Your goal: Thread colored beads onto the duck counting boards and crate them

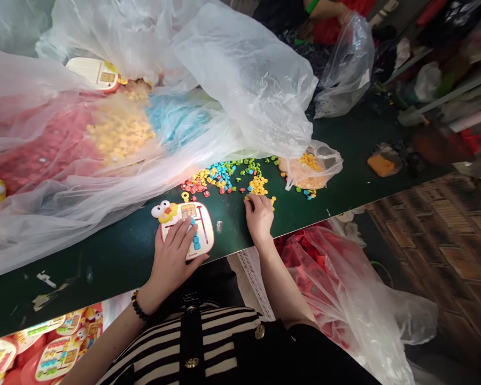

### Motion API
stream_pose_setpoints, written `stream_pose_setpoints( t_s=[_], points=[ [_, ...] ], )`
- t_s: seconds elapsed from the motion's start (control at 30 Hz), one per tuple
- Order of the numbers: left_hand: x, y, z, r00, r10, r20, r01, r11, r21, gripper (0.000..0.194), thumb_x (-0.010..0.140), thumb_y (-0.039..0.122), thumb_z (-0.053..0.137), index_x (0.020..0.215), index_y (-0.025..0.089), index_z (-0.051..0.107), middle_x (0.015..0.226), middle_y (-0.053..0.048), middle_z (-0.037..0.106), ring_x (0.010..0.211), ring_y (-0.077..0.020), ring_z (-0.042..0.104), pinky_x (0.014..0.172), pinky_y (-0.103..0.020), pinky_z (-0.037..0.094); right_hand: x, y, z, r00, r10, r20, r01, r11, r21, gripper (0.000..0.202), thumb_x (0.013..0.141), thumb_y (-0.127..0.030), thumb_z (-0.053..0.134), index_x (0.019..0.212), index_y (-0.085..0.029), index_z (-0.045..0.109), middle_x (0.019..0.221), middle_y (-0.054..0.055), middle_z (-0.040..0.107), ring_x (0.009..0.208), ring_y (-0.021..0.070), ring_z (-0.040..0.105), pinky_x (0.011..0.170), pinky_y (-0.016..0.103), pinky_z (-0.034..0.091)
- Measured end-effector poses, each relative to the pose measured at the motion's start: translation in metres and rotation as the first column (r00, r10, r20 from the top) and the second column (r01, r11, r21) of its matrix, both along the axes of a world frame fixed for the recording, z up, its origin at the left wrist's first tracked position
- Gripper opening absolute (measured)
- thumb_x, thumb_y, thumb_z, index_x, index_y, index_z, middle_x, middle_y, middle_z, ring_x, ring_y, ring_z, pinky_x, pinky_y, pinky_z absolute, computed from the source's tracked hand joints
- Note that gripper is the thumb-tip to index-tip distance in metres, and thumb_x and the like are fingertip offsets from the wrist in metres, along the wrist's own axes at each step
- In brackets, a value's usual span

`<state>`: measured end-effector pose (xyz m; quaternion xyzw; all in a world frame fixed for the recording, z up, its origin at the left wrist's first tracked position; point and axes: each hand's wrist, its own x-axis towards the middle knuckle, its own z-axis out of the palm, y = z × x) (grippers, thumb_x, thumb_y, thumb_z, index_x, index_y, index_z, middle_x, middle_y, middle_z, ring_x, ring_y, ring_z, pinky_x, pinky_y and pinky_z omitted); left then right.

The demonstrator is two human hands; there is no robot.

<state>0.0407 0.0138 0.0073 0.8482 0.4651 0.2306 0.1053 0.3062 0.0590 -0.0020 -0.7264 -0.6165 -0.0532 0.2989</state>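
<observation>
My left hand (175, 250) lies with its fingers stretched over a white toy board (207, 231) with a red edge and a yellow duck-like head with big eyes. Blue pieces sit on the board, partly hidden by that hand. My right hand (260, 216) is at the small yellow plastic pieces (258, 185), its fingertips curled together at the pile's near edge. Whatever those fingertips hold is hidden. Small red pieces (193, 185), blue pieces (221, 174) and green pieces (251, 167) lie loose behind the board.
Clear plastic bags (260, 80) drape over heaps of red, yellow and blue parts. A small bag (315, 166) with yellow pieces rests to the right on the green table (116, 262). Below stands a bag of red parts (324, 278); finished-looking boards (56, 358) lie lower left. Another person's arm (328, 9) shows behind.
</observation>
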Motion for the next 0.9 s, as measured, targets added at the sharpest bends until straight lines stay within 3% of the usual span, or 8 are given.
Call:
stream_pose_setpoints(
  t_s=[0.2, 0.43, 0.53, 0.63, 0.73, 0.83, 0.9],
  points=[
    [0.0, 0.0, 0.001, 1.0, -0.002, -0.001, 0.002, 1.0, -0.024, 0.057, 0.085, 0.044, 0.058, 0.136, 0.02, 0.047, 0.14, -0.016, 0.05, 0.128, -0.0332, 0.047, 0.11, -0.055, 0.023, -0.007, 0.009, -0.002, 0.999, 0.01, -0.031, -0.011, 1.0, -0.026, 0.023, 0.09, -0.024, 0.047, 0.098, -0.02, 0.068, 0.089, 0.01, 0.067, 0.085, 0.0236, 0.06, 0.076, 0.037, 0.05],
    [-0.001, 0.0, 0.0, 1.0, -0.003, 0.006, 0.003, 1.0, 0.001, 0.057, 0.085, 0.044, 0.057, 0.135, 0.019, 0.048, 0.14, -0.016, 0.051, 0.127, -0.0337, 0.047, 0.109, -0.056, 0.023, -0.037, 0.049, 0.012, 0.939, 0.298, -0.171, -0.318, 0.943, -0.099, 0.025, 0.089, -0.019, 0.05, 0.107, -0.021, 0.069, 0.101, 0.008, 0.07, 0.095, 0.0215, 0.063, 0.087, 0.036, 0.051],
    [-0.001, 0.0, 0.0, 1.0, -0.019, 0.005, 0.019, 1.0, 0.004, 0.055, 0.085, 0.044, 0.058, 0.134, 0.019, 0.049, 0.139, -0.015, 0.051, 0.127, -0.0326, 0.048, 0.109, -0.055, 0.024, -0.016, 0.074, 0.025, 0.953, 0.256, -0.161, -0.268, 0.962, -0.056, 0.025, 0.086, -0.016, 0.052, 0.102, -0.021, 0.07, 0.1, 0.007, 0.071, 0.093, 0.0214, 0.063, 0.088, 0.038, 0.05],
    [-0.002, 0.001, 0.0, 1.0, -0.02, 0.006, 0.02, 1.0, -0.008, 0.055, 0.084, 0.045, 0.059, 0.133, 0.02, 0.05, 0.14, -0.015, 0.051, 0.127, -0.032, 0.048, 0.109, -0.054, 0.024, 0.012, 0.089, 0.033, 0.965, 0.232, -0.119, -0.252, 0.948, -0.192, 0.02, 0.08, -0.014, 0.059, 0.093, -0.021, 0.072, 0.092, 0.006, 0.071, 0.086, 0.0224, 0.064, 0.082, 0.039, 0.052],
    [-0.002, 0.001, 0.0, 1.0, -0.009, 0.007, 0.01, 1.0, -0.016, 0.054, 0.084, 0.045, 0.059, 0.132, 0.02, 0.051, 0.14, -0.015, 0.051, 0.127, -0.032, 0.048, 0.11, -0.054, 0.024, 0.021, 0.086, 0.032, 0.958, 0.276, -0.078, -0.286, 0.92, -0.267, 0.016, 0.078, -0.013, 0.062, 0.086, -0.022, 0.073, 0.087, 0.006, 0.071, 0.087, 0.0234, 0.064, 0.081, 0.038, 0.052],
    [-0.001, 0.001, 0.001, 1.0, -0.004, 0.007, 0.004, 0.999, -0.035, 0.055, 0.084, 0.045, 0.059, 0.133, 0.021, 0.051, 0.141, -0.015, 0.05, 0.129, -0.0319, 0.047, 0.11, -0.054, 0.024, 0.002, 0.066, 0.032, 0.957, 0.267, -0.11, -0.279, 0.953, -0.12, 0.014, 0.084, -0.019, 0.059, 0.088, -0.023, 0.073, 0.092, 0.007, 0.072, 0.09, 0.0233, 0.064, 0.084, 0.04, 0.051],
    [-0.001, 0.002, 0.003, 1.0, -0.006, 0.004, 0.007, 0.999, -0.05, 0.055, 0.083, 0.045, 0.06, 0.133, 0.022, 0.051, 0.141, -0.014, 0.05, 0.129, -0.0318, 0.046, 0.111, -0.054, 0.024, -0.023, 0.049, 0.032, 0.924, 0.318, -0.212, -0.332, 0.943, -0.029, 0.014, 0.087, -0.026, 0.059, 0.092, -0.024, 0.072, 0.095, 0.006, 0.072, 0.091, 0.0224, 0.065, 0.084, 0.039, 0.052]
  ],
)
